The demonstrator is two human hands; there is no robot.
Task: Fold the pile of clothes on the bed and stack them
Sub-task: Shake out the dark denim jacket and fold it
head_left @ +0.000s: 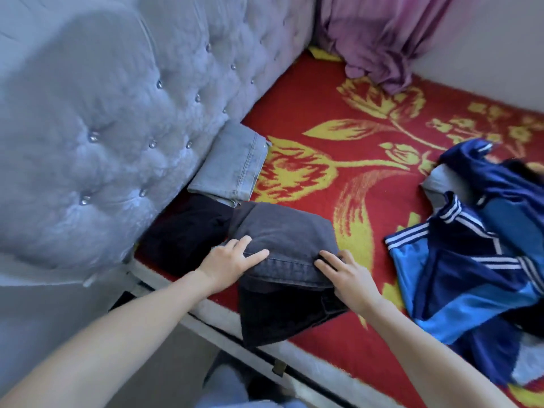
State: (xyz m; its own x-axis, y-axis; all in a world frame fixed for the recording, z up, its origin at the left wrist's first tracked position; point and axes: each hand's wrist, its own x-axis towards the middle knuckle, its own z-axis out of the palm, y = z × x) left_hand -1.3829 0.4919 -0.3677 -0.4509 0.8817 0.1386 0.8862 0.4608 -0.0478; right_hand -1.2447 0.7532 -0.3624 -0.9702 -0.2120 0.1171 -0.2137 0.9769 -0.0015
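dark grey jeans (282, 240): folded, at near edge of bed, part overhanging, on red-and-yellow blanket (338, 119).
left hand (226, 266): flat on the fold, fingers (256, 256) straight, slightly spread, pressing.
right hand (347, 278): at the fold's right end, fingers (329, 256) spread, pressing on denim.
black garment (182, 234): folded, just left of grey jeans, touching.
light blue jeans (232, 166): folded, against tufted headboard (103, 113).
blue striped sportswear (477, 260): unfolded heap, well right.
pink cloth (379, 39): far corner.
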